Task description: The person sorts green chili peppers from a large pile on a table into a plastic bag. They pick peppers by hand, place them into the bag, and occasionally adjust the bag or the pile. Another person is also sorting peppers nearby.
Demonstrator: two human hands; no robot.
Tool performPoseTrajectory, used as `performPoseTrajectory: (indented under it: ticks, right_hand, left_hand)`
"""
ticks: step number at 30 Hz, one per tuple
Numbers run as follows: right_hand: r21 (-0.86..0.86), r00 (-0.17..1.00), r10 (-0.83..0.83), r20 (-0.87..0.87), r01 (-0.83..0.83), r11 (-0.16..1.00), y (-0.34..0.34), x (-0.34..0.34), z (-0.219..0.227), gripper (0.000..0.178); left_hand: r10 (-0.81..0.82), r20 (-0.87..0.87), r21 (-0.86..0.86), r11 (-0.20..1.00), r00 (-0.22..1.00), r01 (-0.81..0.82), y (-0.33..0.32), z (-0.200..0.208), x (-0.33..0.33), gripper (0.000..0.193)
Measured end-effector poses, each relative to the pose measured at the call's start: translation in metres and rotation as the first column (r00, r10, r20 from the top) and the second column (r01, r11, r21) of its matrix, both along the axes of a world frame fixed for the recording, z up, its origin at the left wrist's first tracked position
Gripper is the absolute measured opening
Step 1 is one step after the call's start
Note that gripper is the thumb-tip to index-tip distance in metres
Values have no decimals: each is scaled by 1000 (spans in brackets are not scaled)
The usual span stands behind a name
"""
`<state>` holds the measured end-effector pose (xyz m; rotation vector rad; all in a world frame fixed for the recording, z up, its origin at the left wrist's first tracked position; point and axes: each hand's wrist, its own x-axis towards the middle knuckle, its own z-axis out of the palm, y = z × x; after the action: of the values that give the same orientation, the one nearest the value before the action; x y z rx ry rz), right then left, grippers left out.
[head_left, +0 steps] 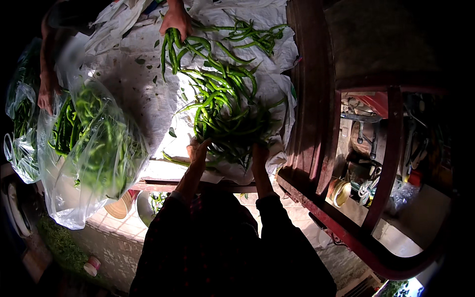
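Long green chili peppers lie heaped on a white cloth in front of me. At the heap's near left edge, my left hand has its fingers curled against several peppers. My right hand touches the near right side of the same heap, where deep shadow and the peppers hide its fingers. Between my hands the peppers are dark and hard to tell apart. Across the cloth, another person's hand grips a bunch of peppers by one end.
At the left, a clear plastic bag full of peppers is touched by another person's hand. A second filled bag stands beyond it. A dark red metal frame runs along the right. Below the table edge sits a metal basin.
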<state>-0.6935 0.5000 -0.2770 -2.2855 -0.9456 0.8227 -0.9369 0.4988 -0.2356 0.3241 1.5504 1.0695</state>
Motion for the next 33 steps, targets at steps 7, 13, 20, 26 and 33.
performPoseTrajectory:
  ticks: [7, 13, 20, 26, 33]
  right_hand:
    - [-35, 989, 96, -114, -101, 994, 12, -42, 50, 36]
    - [301, 992, 126, -32, -110, 947, 24, -90, 73, 30]
    - [279, 896, 398, -196, -338, 899, 32, -80, 102, 22]
    - [179, 907, 184, -378, -124, 976, 96, -12, 158, 19]
    - [112, 913, 334, 234, -367, 924, 135, 76, 90, 37]
  left_hand:
    - [56, 172, -31, 998, 983, -51, 10, 31, -10, 31]
    - [67, 7, -198, 978, 998, -64, 12, 43, -24, 27]
    - [5, -69, -94, 996, 998, -12, 14, 59, -27, 19]
    - [233, -51, -72, 969, 971, -237, -1, 54, -22, 18]
    - [322, 287, -256, 933, 902, -252, -19, 44, -1, 27]
